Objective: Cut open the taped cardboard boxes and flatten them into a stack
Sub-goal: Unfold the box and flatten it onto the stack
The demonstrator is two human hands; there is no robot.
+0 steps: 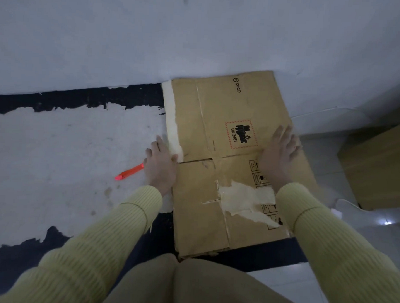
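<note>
lying flat on the floor [58,146], the flattened cardboard box [237,107] sits just in front of the person's knees [190,284], its far end touching the foot of the pale wall [153,36]. its top face shows a "pico" mark near the far end, a red-dashed "un 3481" battery label near the middle, and a row of small handling symbols along the right side. pale patches show where the brown top layer is torn away, one along the far left edge and a bigger one toward the near right.

both hands are spread wide apart, one on each long side of the box. the left hand [161,166] lies palm down with straight fingers at the left edge, its thumb side touching the cardboard. the right hand [279,154] presses flat on the right part of the box with fingers fanned out, gripping nothing. yellow ribbed sleeves [316,223] cover both arms.

an orange-red cutter [129,172] lies on the floor just left of the left hand, its far end hidden behind it. the floor's white covering is torn, with dark patches showing beneath. well off to the right stands another brown cardboard box [380,166].
</note>
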